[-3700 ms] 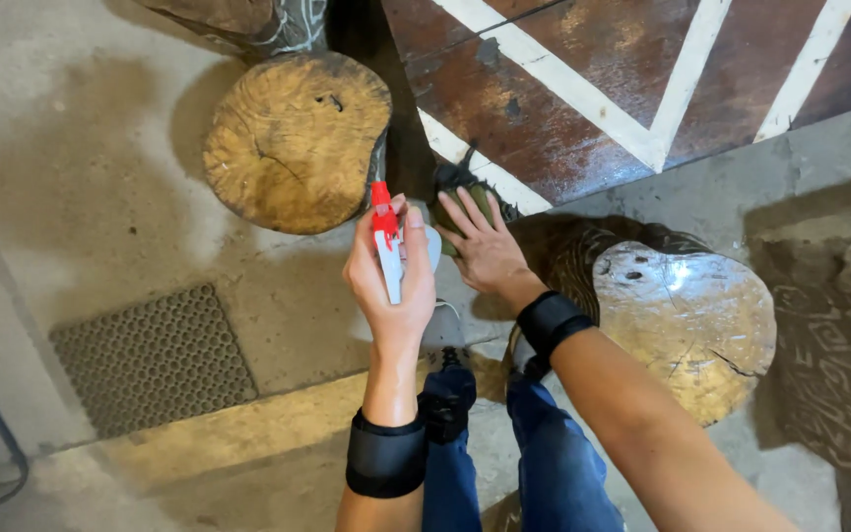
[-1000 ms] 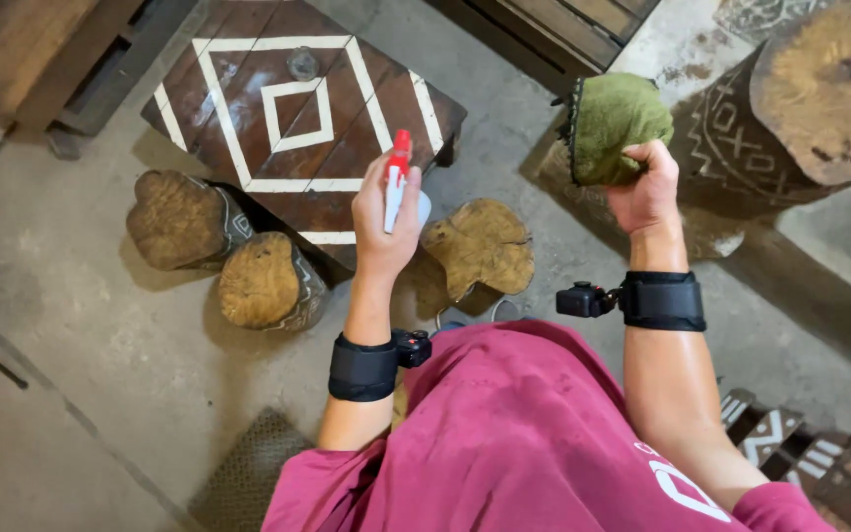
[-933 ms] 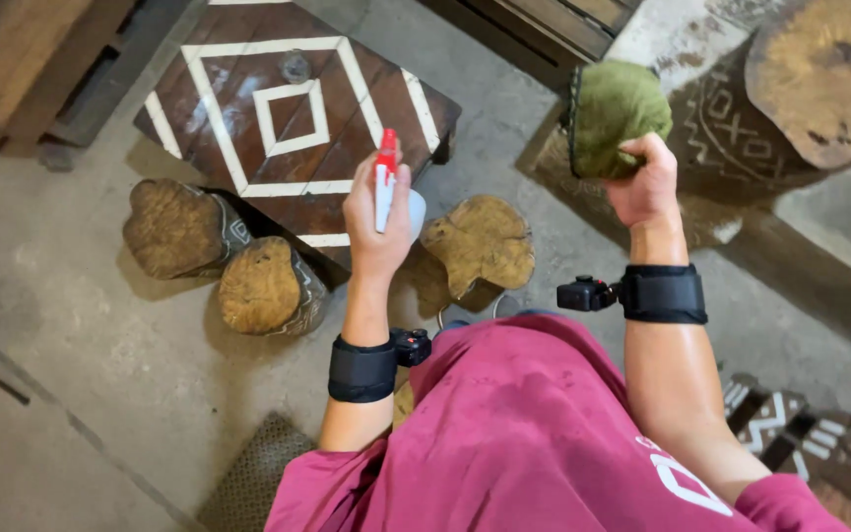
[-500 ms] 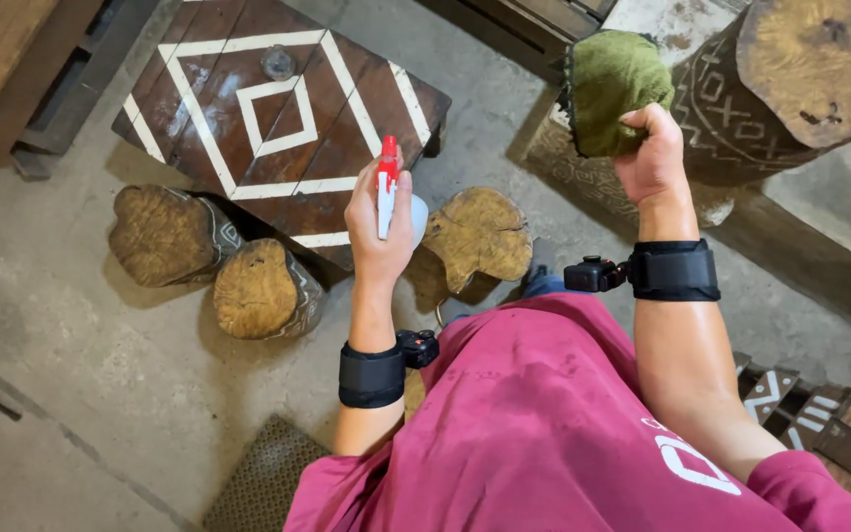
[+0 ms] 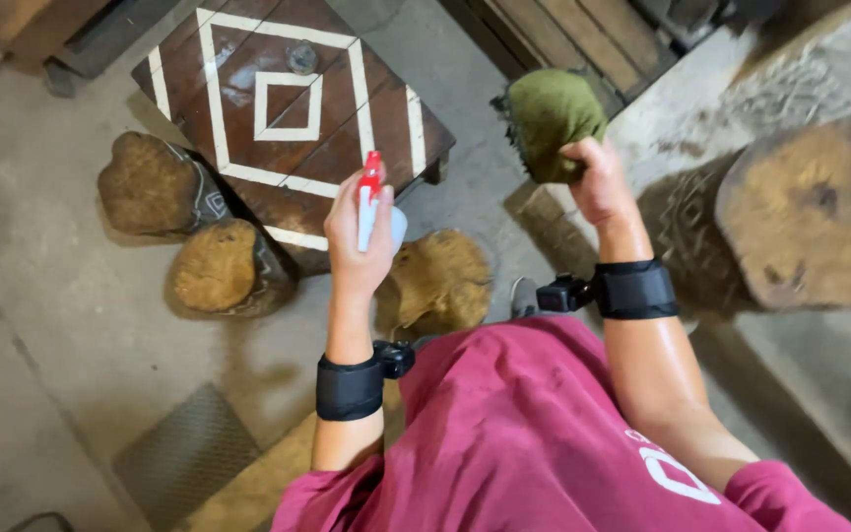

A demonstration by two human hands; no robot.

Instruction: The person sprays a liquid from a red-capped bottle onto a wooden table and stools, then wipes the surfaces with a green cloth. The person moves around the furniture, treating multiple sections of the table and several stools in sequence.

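**Spray bottle and green cloth held over a concrete floor**

At the far left of the frame the floor (image 5: 61,325) is bare grey concrete, with a dark ribbed mat (image 5: 184,453) lying at the lower left. Two carved wooden stools (image 5: 224,266) stand side by side left of centre, just beside a low dark table (image 5: 248,59) painted with white diamond lines in the upper left. Near the middle, the left hand (image 5: 357,241) is closed around a spray bottle (image 5: 371,202) with a red nozzle, held upright above a third stump stool (image 5: 440,276). Right of centre, the right hand (image 5: 598,182) grips a bunched green cloth (image 5: 549,118) raised in the upper middle. Both wrists wear black bands. At the right edge sits a large carved log stool (image 5: 805,227), and wooden slats run along the top.
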